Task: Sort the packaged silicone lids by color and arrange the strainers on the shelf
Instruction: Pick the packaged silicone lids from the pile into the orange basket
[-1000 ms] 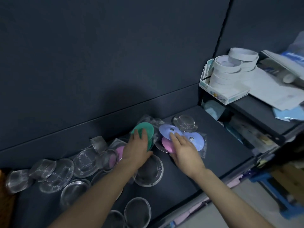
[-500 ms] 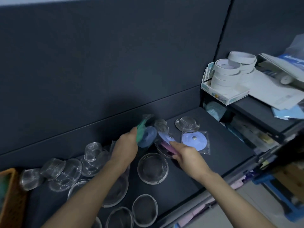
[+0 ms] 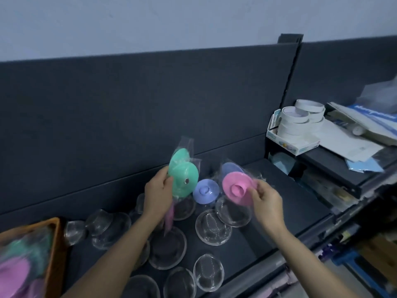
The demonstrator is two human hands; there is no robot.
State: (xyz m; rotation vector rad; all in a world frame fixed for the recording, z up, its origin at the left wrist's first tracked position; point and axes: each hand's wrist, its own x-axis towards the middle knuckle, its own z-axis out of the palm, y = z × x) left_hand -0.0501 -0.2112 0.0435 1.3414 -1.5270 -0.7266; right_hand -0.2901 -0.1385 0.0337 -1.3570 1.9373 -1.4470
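A blue lid (image 3: 205, 191) in its clear packet is seen at the middle, above the dark shelf (image 3: 268, 222); whether it is gripped or merely hangs among the other packets cannot be told. Just left of the blue lid, the packaged green lids (image 3: 183, 179) are held upright, overlapping one another, by the left hand (image 3: 158, 193), whose fingers and thumb are curled round their edge; a pink packet (image 3: 169, 216) is seen hanging under that hand, below and left of the blue lid. Just right of the blue lid, a pink lid (image 3: 236, 188) in its packet is pinched at its rim between the thumb and fingers of the right hand (image 3: 266, 203); a second bluish lid (image 3: 231, 168) is partly hidden behind the pink one. Below the blue lid, round strainers (image 3: 213, 226) are spread over the shelf, some overlapping, others turned over further left. Far to the lower left of the blue lid, an orange basket (image 3: 54, 239) is seen with blurred pink and green lids in it; far to the upper right, white tape rolls (image 3: 294, 121) are stacked in a box.
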